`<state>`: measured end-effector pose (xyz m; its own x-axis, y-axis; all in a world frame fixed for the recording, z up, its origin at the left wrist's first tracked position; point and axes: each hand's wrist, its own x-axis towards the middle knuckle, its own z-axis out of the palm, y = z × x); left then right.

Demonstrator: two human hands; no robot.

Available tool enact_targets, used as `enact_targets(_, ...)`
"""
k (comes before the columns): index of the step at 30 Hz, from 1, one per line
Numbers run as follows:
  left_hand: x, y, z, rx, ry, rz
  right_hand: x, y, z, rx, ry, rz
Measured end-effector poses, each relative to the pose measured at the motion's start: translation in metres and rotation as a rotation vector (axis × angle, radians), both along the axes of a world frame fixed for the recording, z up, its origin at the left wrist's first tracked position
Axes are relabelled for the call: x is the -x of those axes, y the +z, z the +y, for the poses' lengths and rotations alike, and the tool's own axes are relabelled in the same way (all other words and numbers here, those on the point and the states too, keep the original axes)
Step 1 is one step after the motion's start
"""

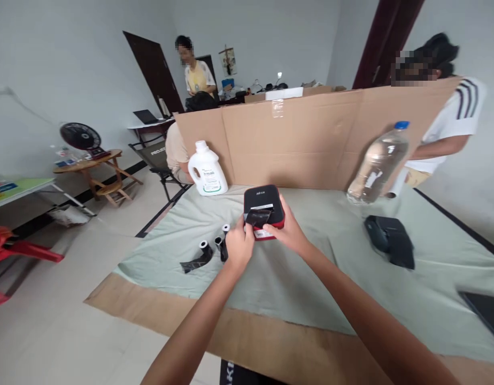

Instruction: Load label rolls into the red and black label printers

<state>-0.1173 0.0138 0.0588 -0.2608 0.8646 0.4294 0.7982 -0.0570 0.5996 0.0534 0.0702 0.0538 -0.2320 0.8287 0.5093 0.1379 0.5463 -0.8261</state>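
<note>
Both hands hold a small portable printer [263, 197], black on top with a red rim and a white label on its near side. A dark, shiny strip [258, 216] lies across its near top part. My left hand [239, 243] is closed at the printer's left near corner, its fingertips close to the strip; whether they also pinch it I cannot tell. My right hand [287, 230] wraps the right side, thumb at the near edge. Left of my left hand stand several small black rolls with white ends, one roll [204, 247] with a loose tail.
A white jug [207, 170] and a large clear bottle [379, 163] with a blue cap stand before a cardboard screen [291, 141]. At right on the green cloth [311, 299] lie a black device [389, 240] and a dark flat object [483, 313]. Other people are beyond the screen.
</note>
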Motion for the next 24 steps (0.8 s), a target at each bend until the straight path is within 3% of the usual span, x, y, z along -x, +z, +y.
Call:
enact_targets(4,-0.04,-0.036,-0.032,-0.023,-0.096,0.051,-0.056,-0.026,-0.055,0.002,-0.21,-0.123)
enact_targets(9,-0.06,-0.07,-0.042,-0.224,-0.224,0.059,-0.082,-0.059,-0.089,-0.005,-0.314,-0.157)
enact_targets(15,-0.06,-0.081,-0.038,-0.306,-0.257,0.125,-0.082,-0.08,-0.091,0.059,-0.29,-0.111)
enact_targets(24,-0.053,-0.086,-0.039,-0.265,-0.295,0.092,-0.084,-0.078,-0.095,0.066,-0.295,-0.176)
